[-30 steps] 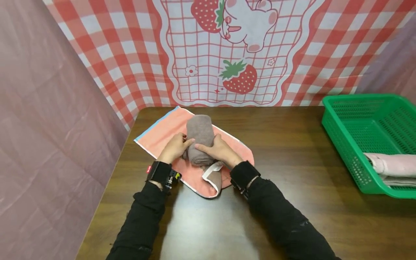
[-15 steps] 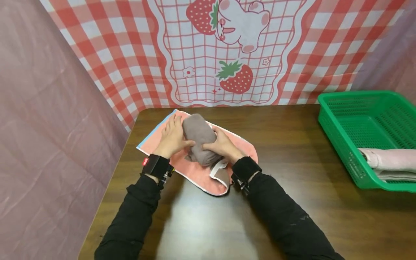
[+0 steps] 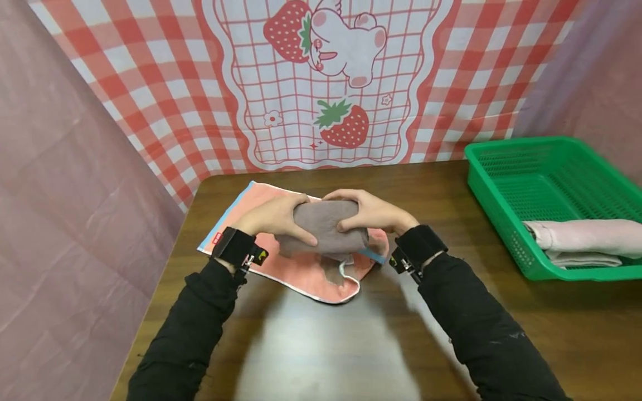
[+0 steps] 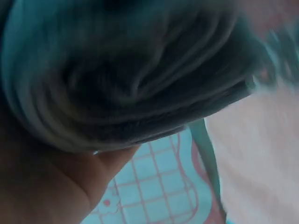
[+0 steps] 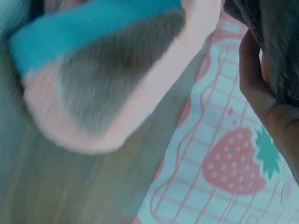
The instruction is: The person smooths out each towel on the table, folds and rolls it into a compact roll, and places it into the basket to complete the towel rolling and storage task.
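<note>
A grey-brown rolled towel lies crosswise between my two hands, over a pink cloth with white trim and a blue band. My left hand grips the roll's left end, thumb on the near side. At the opposite end my right hand holds it, thumb likewise in front. The left wrist view looks onto the roll's layered spiral end, blurred and dark. In the right wrist view, the rounded end of the pink cloth shows a grey patch and a blue strip.
A green plastic basket stands on the right of the wooden table, holding a pale pink folded towel. Behind the table hangs a red-checked cloth with strawberries. Pinkish drapery hangs on the left.
The rolled towel has turned from pointing away to lying crosswise. My hands have shifted from its sides to its two ends. The view has swung slightly right.
</note>
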A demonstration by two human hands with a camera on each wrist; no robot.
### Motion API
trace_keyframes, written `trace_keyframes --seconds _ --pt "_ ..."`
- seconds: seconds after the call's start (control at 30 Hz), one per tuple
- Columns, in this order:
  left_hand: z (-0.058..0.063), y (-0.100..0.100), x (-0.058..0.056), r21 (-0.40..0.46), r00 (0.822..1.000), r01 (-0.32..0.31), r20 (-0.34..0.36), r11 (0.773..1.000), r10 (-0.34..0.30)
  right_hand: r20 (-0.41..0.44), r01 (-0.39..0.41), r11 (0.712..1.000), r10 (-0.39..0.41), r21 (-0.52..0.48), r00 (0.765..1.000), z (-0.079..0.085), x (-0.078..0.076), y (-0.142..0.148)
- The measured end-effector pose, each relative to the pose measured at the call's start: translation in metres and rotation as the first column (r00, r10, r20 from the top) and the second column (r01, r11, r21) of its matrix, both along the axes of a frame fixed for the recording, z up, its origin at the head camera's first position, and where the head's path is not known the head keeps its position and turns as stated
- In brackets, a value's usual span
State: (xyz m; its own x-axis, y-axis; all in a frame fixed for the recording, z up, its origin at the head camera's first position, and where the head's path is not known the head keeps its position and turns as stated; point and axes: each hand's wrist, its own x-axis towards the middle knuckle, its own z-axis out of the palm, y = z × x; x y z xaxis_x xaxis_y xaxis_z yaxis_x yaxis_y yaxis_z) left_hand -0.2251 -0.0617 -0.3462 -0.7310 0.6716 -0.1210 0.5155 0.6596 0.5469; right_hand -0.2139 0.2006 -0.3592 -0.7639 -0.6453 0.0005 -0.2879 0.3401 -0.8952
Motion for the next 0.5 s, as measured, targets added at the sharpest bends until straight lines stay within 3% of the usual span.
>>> trace_keyframes --seconds 0.13,0.3,0.5 --pt "0.000 0.012 0.000 0.073 0.994 0.014 0.110 0.997 -0.022 0.085 0.075 0.996 -0.072 -0.038 0.994 0.005 0.004 0.021" --pt "0.003 0.031 0.000 0.136 0.991 -0.014 0.135 0.991 -0.004 0.132 0.198 0.977 -0.188 -0.073 0.973 0.011 0.008 0.043" --pt "0.016 0.053 0.000 0.230 0.984 -0.043 0.177 0.972 0.002 0.179 0.387 0.917 -0.367 -0.094 0.913 0.025 0.010 0.076"
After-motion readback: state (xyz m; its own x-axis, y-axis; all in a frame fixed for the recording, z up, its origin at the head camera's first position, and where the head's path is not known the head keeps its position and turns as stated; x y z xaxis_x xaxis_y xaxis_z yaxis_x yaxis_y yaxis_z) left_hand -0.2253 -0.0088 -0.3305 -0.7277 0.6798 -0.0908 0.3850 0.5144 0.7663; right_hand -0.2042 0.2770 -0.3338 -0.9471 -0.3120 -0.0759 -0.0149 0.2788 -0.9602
